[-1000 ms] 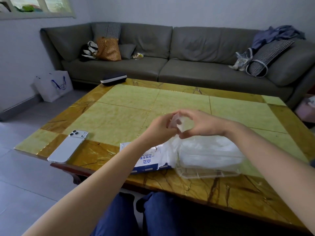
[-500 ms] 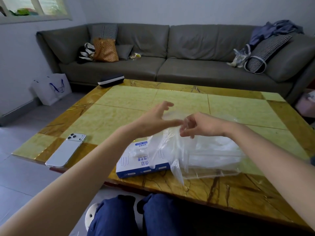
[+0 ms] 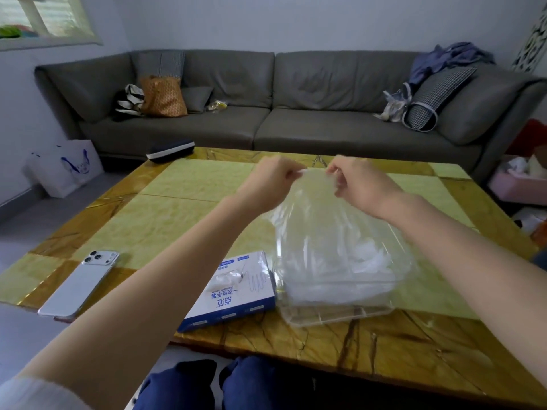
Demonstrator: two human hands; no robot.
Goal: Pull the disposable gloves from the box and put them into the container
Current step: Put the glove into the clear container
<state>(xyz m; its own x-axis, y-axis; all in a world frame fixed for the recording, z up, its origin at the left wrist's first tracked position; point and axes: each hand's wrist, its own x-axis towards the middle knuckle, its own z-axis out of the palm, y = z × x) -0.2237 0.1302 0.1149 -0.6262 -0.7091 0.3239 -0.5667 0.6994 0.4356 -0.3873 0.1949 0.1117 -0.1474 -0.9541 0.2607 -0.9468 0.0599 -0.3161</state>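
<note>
- I look down at a low table (image 3: 177,220) with a yellow-green stone top and a brown veined border.
- Behind it a long grey sofa (image 3: 266,84) stands against a pale wall, and a window (image 3: 44,19) is high on the left.
- On the sofa I see an orange bag (image 3: 162,96) on the left and a checked pillow (image 3: 435,96) on the right, with blue clothes above it.
- A white paper bag (image 3: 68,167) stands on the floor at the left.
- A white phone (image 3: 80,282) lies face down near the front left edge of the table, and a dark case (image 3: 170,149) lies at the far corner.
- The blue and white box (image 3: 233,294) lies flat, just beside the clear container (image 3: 334,315), where a pile of gloves (image 3: 355,267) already lies.
- The left hand (image 3: 268,184) and the right hand (image 3: 364,184) each pinch the top edge of one thin glove (image 3: 313,220), fingers curled.
- This glove hangs spread above the container and blurs my view of it.
- The left forearm covers the near corner of the box.
</note>
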